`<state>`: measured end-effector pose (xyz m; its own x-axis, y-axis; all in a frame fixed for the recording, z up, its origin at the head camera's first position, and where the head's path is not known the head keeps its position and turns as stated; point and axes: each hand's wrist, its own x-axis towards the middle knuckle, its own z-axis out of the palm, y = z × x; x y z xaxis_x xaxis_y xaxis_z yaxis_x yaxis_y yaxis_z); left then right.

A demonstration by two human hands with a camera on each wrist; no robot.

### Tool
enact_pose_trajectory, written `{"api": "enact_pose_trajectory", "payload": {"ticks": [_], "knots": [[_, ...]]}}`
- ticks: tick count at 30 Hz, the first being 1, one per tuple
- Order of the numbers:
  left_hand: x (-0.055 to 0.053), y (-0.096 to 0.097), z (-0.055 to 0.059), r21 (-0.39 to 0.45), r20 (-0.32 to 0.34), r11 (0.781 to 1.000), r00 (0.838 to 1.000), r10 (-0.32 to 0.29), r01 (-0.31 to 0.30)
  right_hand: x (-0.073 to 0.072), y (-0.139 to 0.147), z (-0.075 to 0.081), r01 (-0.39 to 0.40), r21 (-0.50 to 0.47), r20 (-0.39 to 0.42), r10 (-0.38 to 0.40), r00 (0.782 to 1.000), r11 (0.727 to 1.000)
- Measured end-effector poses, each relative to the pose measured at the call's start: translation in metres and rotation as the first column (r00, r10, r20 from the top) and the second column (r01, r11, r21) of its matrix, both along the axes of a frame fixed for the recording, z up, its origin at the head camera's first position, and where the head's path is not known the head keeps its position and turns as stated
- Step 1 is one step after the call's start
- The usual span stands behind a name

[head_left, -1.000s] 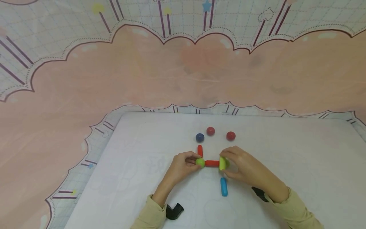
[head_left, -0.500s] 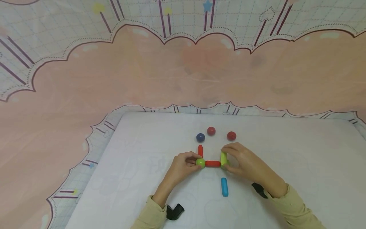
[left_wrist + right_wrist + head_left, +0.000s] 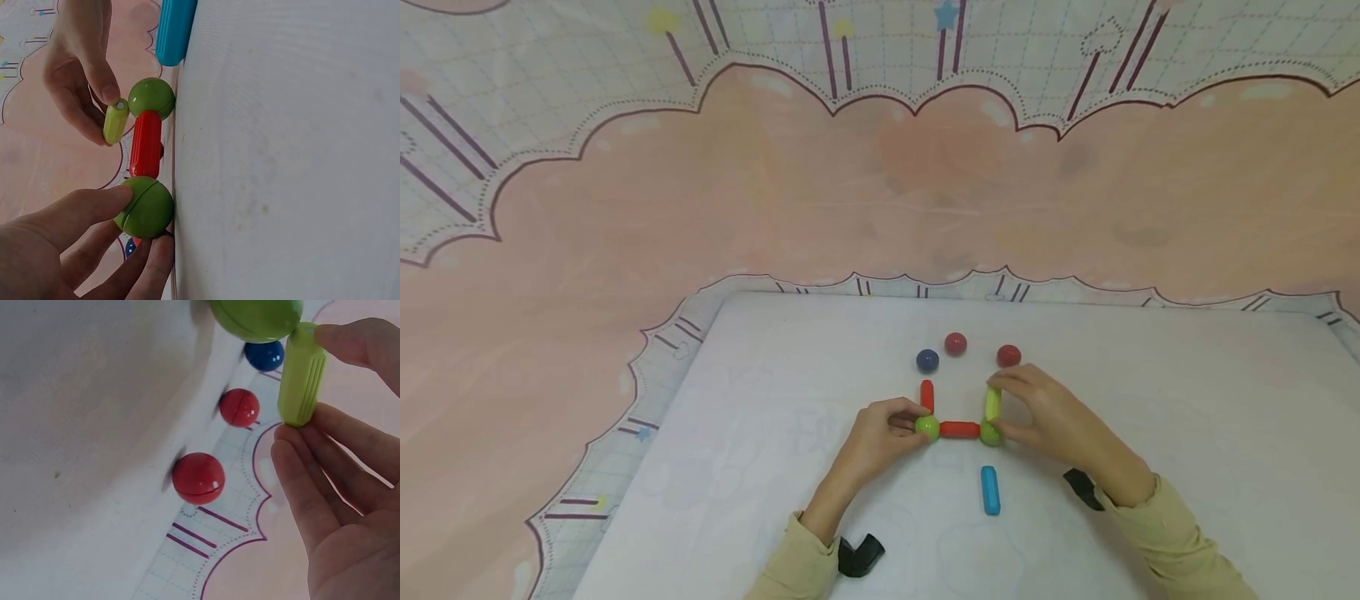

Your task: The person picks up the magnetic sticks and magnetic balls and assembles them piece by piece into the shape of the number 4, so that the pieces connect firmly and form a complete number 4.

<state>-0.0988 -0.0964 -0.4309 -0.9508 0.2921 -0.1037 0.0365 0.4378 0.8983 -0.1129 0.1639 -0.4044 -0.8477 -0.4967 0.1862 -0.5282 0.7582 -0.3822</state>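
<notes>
My left hand (image 3: 880,433) pinches a green ball (image 3: 147,206) between thumb and fingers. A red rod (image 3: 959,430) runs from that ball to a second green ball (image 3: 152,99) on the right. Another red rod (image 3: 927,396) points away from the left ball toward the back. Between thumb and fingertips, my right hand (image 3: 1048,417) holds a yellow-green rod (image 3: 302,375) by its two ends. One end of this rod is right at the second green ball, and it points toward the back, roughly parallel to the far red rod.
A blue ball (image 3: 927,360) and two red balls, one in the middle (image 3: 956,343) and one at the right (image 3: 1009,356), lie behind the hands. A blue rod (image 3: 991,490) lies in front on the white tabletop (image 3: 737,500). Black straps hang at both wrists.
My right hand has shifted slightly back and right, bringing the yellow-green rod from in front of the second green ball to its far side. My left hand stays on its ball.
</notes>
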Motion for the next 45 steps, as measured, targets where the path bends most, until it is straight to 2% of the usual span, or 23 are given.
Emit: {"api": "enact_pose_trajectory", "payload": {"ticks": [17,32,45], "knots": [[0.0,0.0,0.001,-0.005,0.0,1.0,1.0,0.006,-0.006,-0.005,0.005,-0.004,0.049,0.006,0.029,-0.049,0.998,0.999],[0.001,0.001,0.003,-0.025,0.005,1.0,1.0,0.016,-0.016,-0.012,0.008,-0.007,-0.001,-0.012,0.074,0.001,0.997,1.0],[0.001,0.0,0.001,-0.025,0.002,1.0,1.0,0.018,-0.017,-0.014,0.006,-0.01,-0.013,-0.011,0.132,0.015,0.991,1.0]]}}
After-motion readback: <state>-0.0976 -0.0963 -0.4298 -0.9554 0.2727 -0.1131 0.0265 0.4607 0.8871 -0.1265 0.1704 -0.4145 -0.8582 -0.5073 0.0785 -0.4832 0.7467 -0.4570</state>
